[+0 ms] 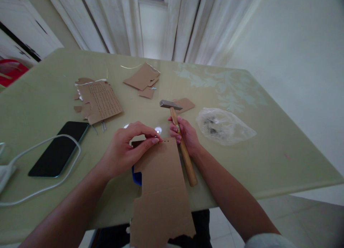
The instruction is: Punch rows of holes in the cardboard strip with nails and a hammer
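My right hand is wrapped around the wooden handle of a hammer, with its steel head up and tilted to the left. My left hand pinches a small nail, mostly covered by the fingertips, at the far edge of a long piece of cardboard. A few small holes run along that edge beside the fingertips. The cardboard reaches over the table's near edge. Under its left side shows part of a blue object, mostly hidden.
A clear plastic bag with dark bits inside lies right of the hammer. Punched cardboard and loose cardboard scraps lie farther back on the table. At left are a phone and a white cable.
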A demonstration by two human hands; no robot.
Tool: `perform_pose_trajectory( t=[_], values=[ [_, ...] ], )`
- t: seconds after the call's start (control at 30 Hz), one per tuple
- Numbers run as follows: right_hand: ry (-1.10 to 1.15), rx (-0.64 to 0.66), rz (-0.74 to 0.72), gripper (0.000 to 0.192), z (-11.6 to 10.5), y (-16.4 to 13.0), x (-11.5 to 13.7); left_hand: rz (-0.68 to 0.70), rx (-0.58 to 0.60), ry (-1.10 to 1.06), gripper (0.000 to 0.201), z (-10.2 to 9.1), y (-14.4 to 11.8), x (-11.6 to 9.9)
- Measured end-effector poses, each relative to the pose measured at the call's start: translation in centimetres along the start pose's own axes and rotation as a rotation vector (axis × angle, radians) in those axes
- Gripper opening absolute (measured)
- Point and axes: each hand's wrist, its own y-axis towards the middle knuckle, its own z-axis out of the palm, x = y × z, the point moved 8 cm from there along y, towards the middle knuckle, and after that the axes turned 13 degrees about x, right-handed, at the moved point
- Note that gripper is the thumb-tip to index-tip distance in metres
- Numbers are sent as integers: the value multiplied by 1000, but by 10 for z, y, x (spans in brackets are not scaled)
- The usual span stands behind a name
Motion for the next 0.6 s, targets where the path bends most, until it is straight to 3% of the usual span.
perform_pose_trajectory(
  t=[0.6],
  values=[
    [15, -23, 25, 34, 1, -1, -1, 15, -11, 37, 3, 1, -1, -1]
  ],
)
